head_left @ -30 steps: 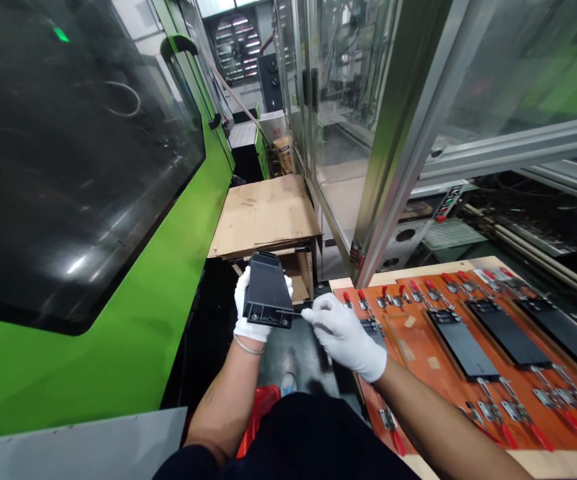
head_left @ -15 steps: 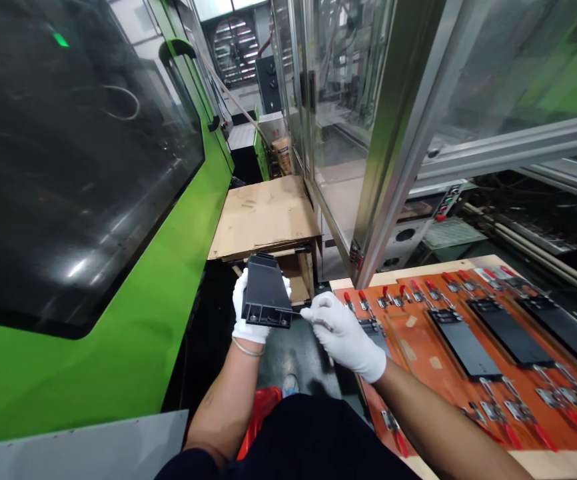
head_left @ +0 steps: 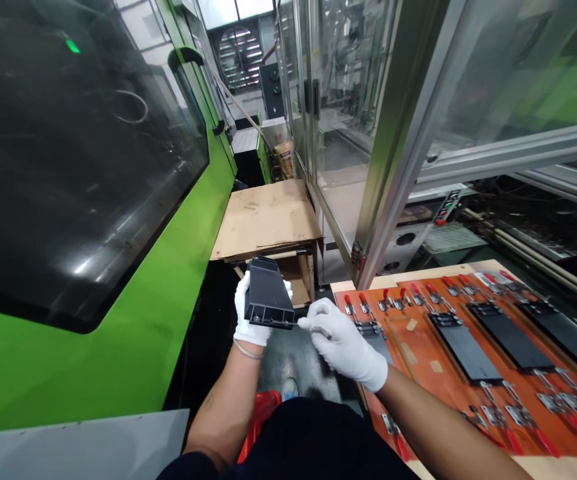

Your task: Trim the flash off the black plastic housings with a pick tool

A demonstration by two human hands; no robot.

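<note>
In the head view my left hand is gloved in white and wrapped from below round a black plastic panel, with the glove showing along both sides. The panel is tilted, its ribbed end wall turned towards me. Beside the near right corner of that end is my right hand, also in a white glove, thumb and forefinger pinched together. Whatever thin thing the pinch holds is too small to name. Whether the fingertips touch the panel, I cannot tell.
Right, an orange board carries similar black panels under red-handled toggle clamps. A cardboard-topped table stands ahead. Left is a green machine; a metal-framed glass enclosure rises at right. A red object sits below.
My right fingertips have moved slightly nearer the panel's corner, and the thin dark line seen between them is now shorter. The panel has tilted a little; the camera view has shifted slightly.
</note>
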